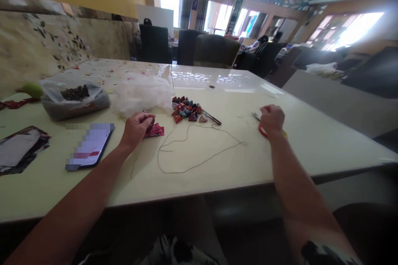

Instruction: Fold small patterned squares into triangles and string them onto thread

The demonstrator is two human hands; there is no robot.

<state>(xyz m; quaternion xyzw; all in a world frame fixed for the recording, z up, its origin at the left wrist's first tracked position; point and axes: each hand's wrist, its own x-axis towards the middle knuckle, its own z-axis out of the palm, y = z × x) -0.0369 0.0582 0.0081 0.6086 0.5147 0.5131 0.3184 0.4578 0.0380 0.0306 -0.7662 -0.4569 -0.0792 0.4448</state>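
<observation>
Left fingers [148, 116] pinch small, maroon cloth [151, 125]; right fingers [265, 109] curl closed, their hold unclear.

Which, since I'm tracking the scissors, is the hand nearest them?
The right hand, at the red-handled scissors; the left hand is by the pink pieces.

Thread [211, 158], phone [91, 145], plastic bags [139, 95] on pale table [224, 174].

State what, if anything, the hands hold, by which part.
The left hand pinches dark cloth, its exact part unclear. Whether the right hand holds anything cannot be told.
</observation>
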